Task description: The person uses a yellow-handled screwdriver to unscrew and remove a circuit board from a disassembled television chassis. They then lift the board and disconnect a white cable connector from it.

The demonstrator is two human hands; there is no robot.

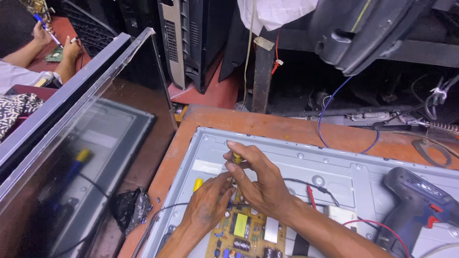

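Both hands meet over the circuit board (241,234) in the grey panel (334,165): right hand (258,184) closed around a yellow-handled screwdriver (236,157), left hand (208,205) pinching its shaft; a blue drill (413,203) lies nearby.

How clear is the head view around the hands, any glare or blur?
Head view: right hand and left hand sharp over the circuit board; metal back panel evenly lit, no glare; glass panel at left shows reflections; edges bend slightly.
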